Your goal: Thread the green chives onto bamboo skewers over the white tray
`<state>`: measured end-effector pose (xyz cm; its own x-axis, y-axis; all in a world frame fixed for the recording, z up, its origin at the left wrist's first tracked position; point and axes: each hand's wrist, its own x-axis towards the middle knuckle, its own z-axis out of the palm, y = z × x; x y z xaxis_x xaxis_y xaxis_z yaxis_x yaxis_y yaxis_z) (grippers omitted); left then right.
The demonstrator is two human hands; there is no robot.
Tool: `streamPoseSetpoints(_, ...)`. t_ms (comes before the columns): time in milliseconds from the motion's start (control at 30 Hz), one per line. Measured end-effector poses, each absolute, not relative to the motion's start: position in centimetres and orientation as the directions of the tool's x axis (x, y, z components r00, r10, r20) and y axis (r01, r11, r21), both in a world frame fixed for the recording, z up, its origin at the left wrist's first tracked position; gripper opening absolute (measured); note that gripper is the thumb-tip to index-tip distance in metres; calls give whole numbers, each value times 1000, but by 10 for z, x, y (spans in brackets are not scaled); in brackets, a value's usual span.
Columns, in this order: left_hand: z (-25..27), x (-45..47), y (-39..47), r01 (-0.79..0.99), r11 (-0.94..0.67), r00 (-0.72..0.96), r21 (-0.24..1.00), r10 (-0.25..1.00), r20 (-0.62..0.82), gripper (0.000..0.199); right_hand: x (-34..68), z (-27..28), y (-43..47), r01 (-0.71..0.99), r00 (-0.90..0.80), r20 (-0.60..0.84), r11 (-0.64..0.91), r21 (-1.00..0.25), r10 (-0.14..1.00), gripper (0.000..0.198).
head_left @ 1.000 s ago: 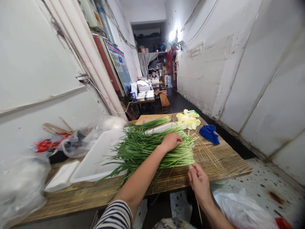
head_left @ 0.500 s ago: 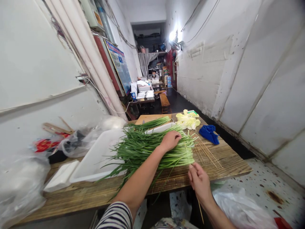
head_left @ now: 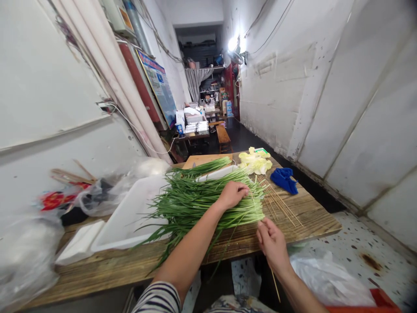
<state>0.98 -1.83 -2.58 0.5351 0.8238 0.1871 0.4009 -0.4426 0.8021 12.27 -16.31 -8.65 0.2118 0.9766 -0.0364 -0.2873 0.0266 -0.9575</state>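
A wide layer of garlic chives (head_left: 192, 198) lies across a white tray and the wooden table, green leaves to the left and pale stems to the right. My left hand (head_left: 233, 194) rests on top of the stems, its fingers curled closed on them; the fingertips are partly hidden. By the lower corner of the stem ends, at the table's front edge, my right hand (head_left: 272, 241) is closed around a bamboo skewer (head_left: 275, 284). The skewer's lower end sticks out below that hand; its upper end is hard to make out.
Several loose skewers (head_left: 283, 203) lie right of the chives, near a blue cloth (head_left: 284, 180) and lettuce leaves (head_left: 256, 163). The white tray (head_left: 112, 232), a white packet (head_left: 80, 243) and plastic bags (head_left: 28, 252) are at left. A person (head_left: 207, 99) is far back.
The view has shifted slightly, so everything sits a little further left. Both hands keep nearly the same places on the chives and the skewer.
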Motion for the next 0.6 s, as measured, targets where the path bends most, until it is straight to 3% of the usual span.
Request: streamPoseSetpoints(600, -25, 11, -21, 398, -453, 515, 798, 830, 214, 20, 124, -90, -163, -289, 207, -54, 8, -957, 977, 34)
